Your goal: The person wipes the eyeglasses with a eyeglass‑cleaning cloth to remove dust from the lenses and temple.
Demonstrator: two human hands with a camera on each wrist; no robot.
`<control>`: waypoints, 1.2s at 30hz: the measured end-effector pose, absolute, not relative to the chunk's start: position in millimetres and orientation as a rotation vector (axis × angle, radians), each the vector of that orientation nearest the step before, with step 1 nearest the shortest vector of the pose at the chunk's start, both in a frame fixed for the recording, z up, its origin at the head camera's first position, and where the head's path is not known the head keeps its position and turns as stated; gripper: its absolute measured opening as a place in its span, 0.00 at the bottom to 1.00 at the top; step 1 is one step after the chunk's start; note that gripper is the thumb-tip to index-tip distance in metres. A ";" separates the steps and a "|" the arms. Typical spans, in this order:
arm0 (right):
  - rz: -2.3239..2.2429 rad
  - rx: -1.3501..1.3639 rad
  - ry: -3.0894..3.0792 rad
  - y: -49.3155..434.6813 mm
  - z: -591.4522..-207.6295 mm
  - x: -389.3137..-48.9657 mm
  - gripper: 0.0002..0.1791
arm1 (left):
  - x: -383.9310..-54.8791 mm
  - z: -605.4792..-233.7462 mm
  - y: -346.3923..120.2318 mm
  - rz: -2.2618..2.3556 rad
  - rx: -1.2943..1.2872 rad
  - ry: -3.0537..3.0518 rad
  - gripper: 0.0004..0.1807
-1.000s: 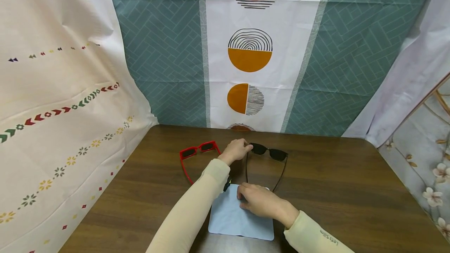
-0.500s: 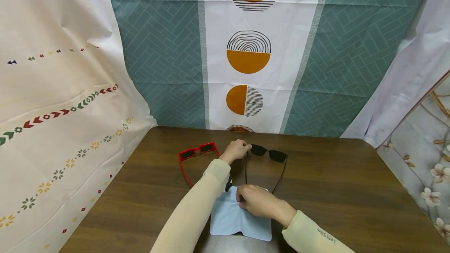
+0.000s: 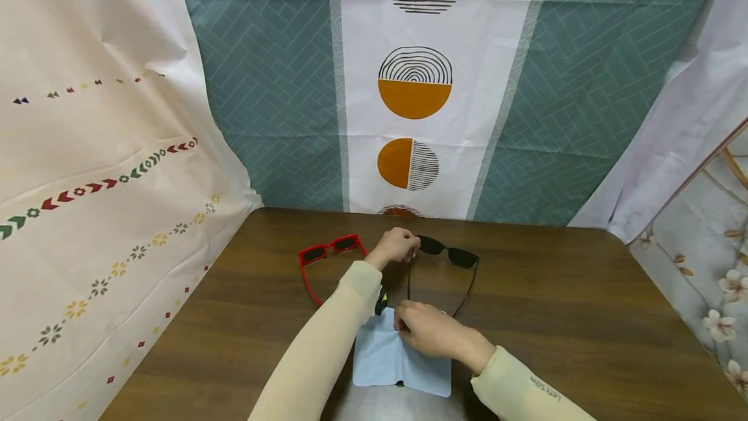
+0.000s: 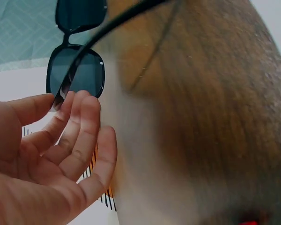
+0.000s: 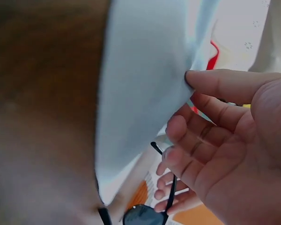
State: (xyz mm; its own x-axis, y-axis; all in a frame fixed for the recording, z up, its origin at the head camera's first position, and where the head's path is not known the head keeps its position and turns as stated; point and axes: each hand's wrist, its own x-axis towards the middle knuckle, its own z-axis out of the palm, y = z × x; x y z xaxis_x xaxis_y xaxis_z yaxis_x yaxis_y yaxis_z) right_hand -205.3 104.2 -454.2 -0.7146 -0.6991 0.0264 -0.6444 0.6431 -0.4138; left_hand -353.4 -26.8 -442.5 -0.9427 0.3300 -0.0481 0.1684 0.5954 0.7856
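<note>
Black sunglasses (image 3: 463, 258) stand with both temples spread on the brown table. My left hand (image 3: 397, 245) pinches them at the left hinge; in the left wrist view, its thumb and fingertips meet on the temple beside the dark lens (image 4: 79, 70). Nearer the front edge, my right hand (image 3: 435, 330) pinches a light blue cloth (image 3: 376, 359) near its far side. The pinched part is drawn up into a fold, also visible in the right wrist view on the cloth (image 5: 140, 89). My right hand partly covers the sunglasses' temple tips.
Red sunglasses (image 3: 315, 254) with dark lenses lie spread to the left, partly behind my left forearm. A small black and yellow item (image 3: 382, 302) shows beside that forearm; its kind is unclear. Patterned fabric (image 3: 280, 83) hangs behind the table (image 3: 555, 317).
The cloth's pinched part has risen, making a crease down its middle and drawing its sides inward. My left hand stays on the black sunglasses, which have hardly moved.
</note>
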 end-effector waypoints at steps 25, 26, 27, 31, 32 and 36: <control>-0.613 -1.181 2.719 117.4 -392.7 -212.1 0.08 | -351.4 -418.4 -26.5 1.327 0.430 2.579 0.18; -0.609 -1.189 2.729 118.1 -390.4 -211.9 0.09 | -351.0 -417.1 -26.3 1.314 0.437 2.592 0.18; -0.602 -1.196 2.739 118.6 -388.1 -211.5 0.10 | -351.1 -416.4 -26.0 1.301 0.444 2.604 0.18; -0.598 -1.206 2.753 119.8 -380.8 -210.3 0.12 | -350.9 -413.9 -24.1 1.240 0.459 2.663 0.18; -0.602 -1.209 2.752 120.1 -379.5 -210.0 0.12 | -350.7 -413.2 -23.5 1.225 0.460 2.677 0.18; -0.605 -1.208 2.760 121.5 -377.9 -210.2 0.11 | -349.9 -409.1 -21.6 1.157 0.481 2.738 0.20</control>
